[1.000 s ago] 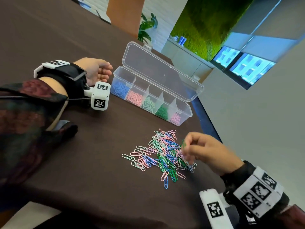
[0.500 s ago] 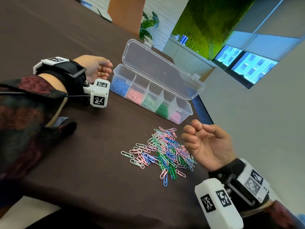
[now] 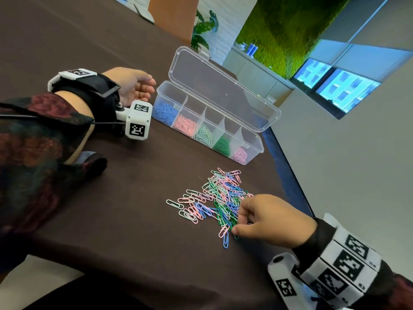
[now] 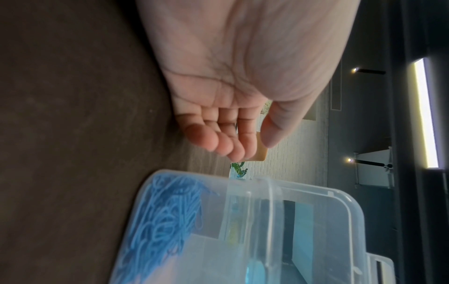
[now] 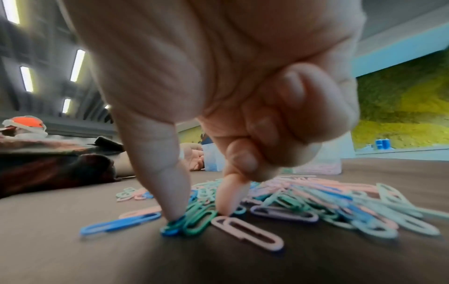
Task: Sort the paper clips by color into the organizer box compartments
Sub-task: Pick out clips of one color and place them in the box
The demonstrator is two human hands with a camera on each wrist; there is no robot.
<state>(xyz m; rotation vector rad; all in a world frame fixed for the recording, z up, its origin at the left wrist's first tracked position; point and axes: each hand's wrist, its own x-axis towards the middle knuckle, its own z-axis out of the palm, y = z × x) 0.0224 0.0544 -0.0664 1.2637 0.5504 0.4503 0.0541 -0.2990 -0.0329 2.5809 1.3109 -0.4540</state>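
Clear box (image 3: 257, 143), lid open, runs left-near to right-far; compartments hold blue, pink, pale green, green, pink clips. Left hand (image 3: 131, 86) rests relaxed beside it, holding nothing. Right hand (image 3: 268, 220) pinches a green clip (image 5: 198, 221) at the pile (image 3: 214, 198).

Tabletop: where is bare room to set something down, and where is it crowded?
Bare cloth lies between the organizer box and the clip pile, and left of the pile toward the sleeve. Crowded: the pile's near edge under the right hand, and between left hand and box.

Right hand (image 3: 271, 220) pinching — left hand (image 3: 131, 86) slack
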